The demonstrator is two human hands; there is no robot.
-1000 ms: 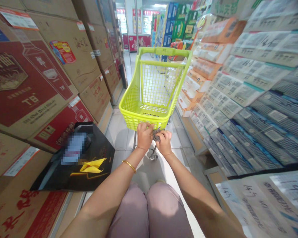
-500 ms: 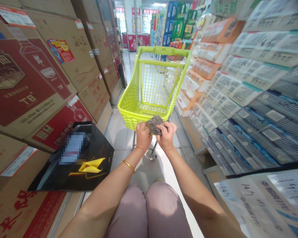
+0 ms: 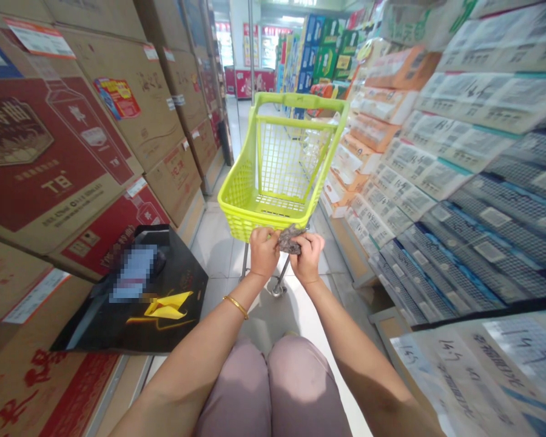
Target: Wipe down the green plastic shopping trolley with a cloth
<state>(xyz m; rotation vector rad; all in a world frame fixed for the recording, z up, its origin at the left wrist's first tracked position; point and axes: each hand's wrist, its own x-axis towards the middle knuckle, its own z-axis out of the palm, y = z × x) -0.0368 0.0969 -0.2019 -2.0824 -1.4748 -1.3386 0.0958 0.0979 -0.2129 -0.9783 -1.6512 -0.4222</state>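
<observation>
A lime-green plastic shopping cart [image 3: 241, 188] stands in a narrow shop aisle just ahead of my knees. Both hands are held together at its near rim. My left hand [image 3: 263, 250], with a gold bangle on its wrist, and my right hand [image 3: 307, 256] are closed on a small crumpled grey cloth [image 3: 289, 240] that bunches up between them. The cloth sits just below the cart's front edge. The cart's basket holds nothing that I can see.
Stacked brown and red cardboard cartons [image 3: 64, 152] wall the left side, with a black bag bearing a yellow bow [image 3: 141, 297] leaning against them. Shelves of wrapped tissue packs [image 3: 437, 176] line the right. The tiled aisle [image 3: 218, 243] runs on past the cart.
The hands have stayed at the cart's rim and worked the cloth between them: it rose and puffed up half a second ago and now lies flatter and lower.
</observation>
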